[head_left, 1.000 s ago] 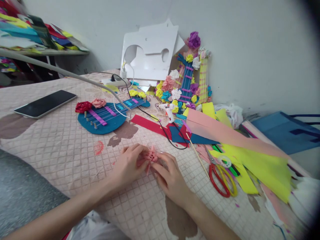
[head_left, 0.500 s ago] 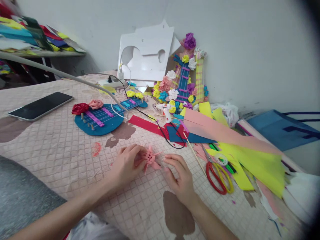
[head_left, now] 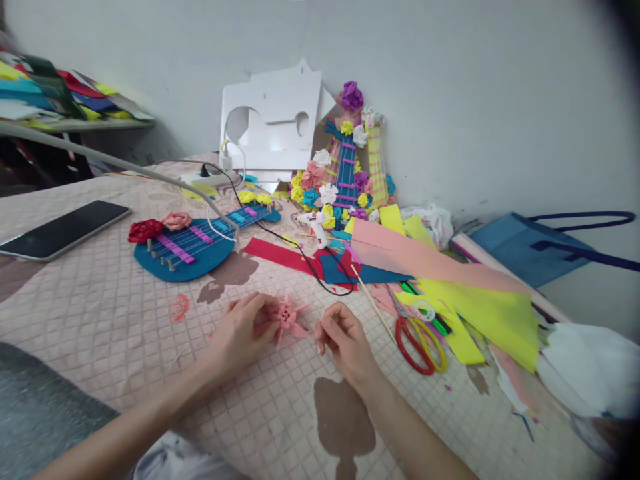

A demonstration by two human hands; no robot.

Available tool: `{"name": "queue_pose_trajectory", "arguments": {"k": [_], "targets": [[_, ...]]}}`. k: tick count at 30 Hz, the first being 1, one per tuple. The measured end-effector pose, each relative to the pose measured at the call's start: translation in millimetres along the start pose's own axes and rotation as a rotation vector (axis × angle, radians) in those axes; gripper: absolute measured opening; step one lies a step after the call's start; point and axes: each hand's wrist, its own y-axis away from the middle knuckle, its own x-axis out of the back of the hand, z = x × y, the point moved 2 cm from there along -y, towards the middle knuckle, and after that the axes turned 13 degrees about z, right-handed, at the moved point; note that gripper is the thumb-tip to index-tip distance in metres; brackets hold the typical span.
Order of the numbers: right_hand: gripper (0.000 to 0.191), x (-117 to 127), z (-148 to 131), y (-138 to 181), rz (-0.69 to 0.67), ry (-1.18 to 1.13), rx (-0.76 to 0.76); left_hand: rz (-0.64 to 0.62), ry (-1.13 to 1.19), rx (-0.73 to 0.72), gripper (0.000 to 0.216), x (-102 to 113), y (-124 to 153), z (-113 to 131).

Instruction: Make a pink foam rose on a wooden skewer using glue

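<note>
My left hand (head_left: pixel 239 335) pinches a small pink paper flower (head_left: pixel 287 315) just above the quilted pink table cover (head_left: pixel 100 300). A short way to its right, my right hand (head_left: pixel 344 341) has its fingers curled together in a pinch, apart from the flower; whether anything is between them I cannot make out. A blue felt guitar (head_left: pixel 193 243) with red and pink rosettes lies behind my left hand.
Red-and-yellow scissors (head_left: pixel 417 337) lie right of my right hand, beside a thin wooden stick (head_left: pixel 373 303) and yellow, pink, red and blue felt sheets (head_left: pixel 475 307). A glue gun (head_left: pixel 316 227) with black cord, a phone (head_left: pixel 60 230) at left, and flowered guitars (head_left: pixel 345 167) against the wall.
My right hand has let go of the pink flower and drawn back to the right, then curled its fingers. The view has shifted a little to the right.
</note>
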Motion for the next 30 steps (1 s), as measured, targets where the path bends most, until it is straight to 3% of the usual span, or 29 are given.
{"name": "queue_pose_trajectory", "arguments": {"k": [2, 5, 9, 13, 17, 24, 30], "targets": [[0.022, 3.2, 0.3, -1.6, 0.051, 0.062, 0.016, 0.008, -0.003, -0.003, 0.016, -0.6, 0.1, -0.7], [0.025, 7.5, -1.8, -3.4, 0.133, 0.354, 0.156, 0.02, 0.005, -0.01, 0.017, -1.5, 0.3, -2.2], [0.01, -1.4, -3.8, -2.7, 0.049, 0.714, 0.376, 0.022, 0.016, -0.02, 0.017, -2.0, 0.4, -4.2], [0.002, -14.0, -0.7, -0.3, -0.019, 0.912, 0.513, 0.024, 0.036, -0.033, 0.02, -0.7, 0.6, -4.1], [0.011, -13.5, -0.1, -0.8, -0.021, 0.914, 0.592, 0.008, 0.076, -0.061, 0.019, -3.4, -1.1, 0.5], [0.011, 14.2, -6.8, -14.9, 0.092, 0.837, 0.641, 0.056, 0.151, -0.163, 0.025, -26.8, -27.6, 18.9], [0.011, 31.1, -4.7, -25.1, 0.095, 0.838, 0.572, -0.085, 0.122, -0.148, 0.031, -43.5, -47.9, 19.2]]}}
